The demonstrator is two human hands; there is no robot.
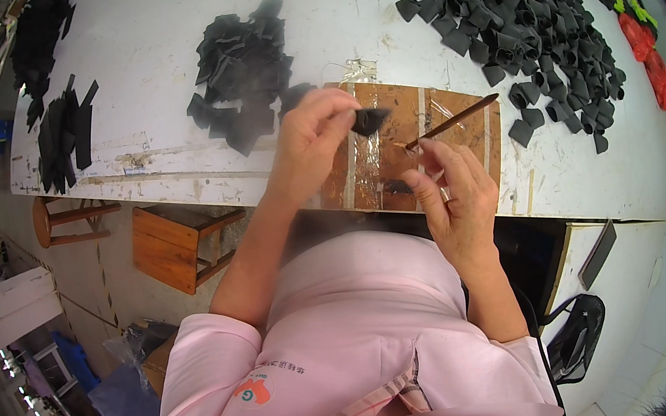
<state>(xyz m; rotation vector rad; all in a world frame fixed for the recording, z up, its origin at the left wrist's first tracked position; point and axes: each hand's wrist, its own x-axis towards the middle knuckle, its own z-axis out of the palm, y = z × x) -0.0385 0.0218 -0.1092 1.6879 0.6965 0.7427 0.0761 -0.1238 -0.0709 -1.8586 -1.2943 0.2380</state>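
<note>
My left hand (311, 139) is raised over the left edge of a brown board (479, 163). Its thumb and fingers pinch a small black fabric piece (372, 121), slightly blurred. Above the right half of the board is my right hand (463, 191), thumb and forefinger apart. A thin brush with a dark handle (464, 114) slants past its fingertips, bristle end toward the left. The fingertips overlap the brush near that end; whether they touch it cannot be made out. Clear tape strips cross the board.
Flat black pieces (242, 60) lie in a heap beyond my left hand, with more black strips (67, 138) at the far left. Many curled black pieces (517, 7) cover the back right of the white table (142, 98). Wooden stools (165, 243) stand below the table's left edge.
</note>
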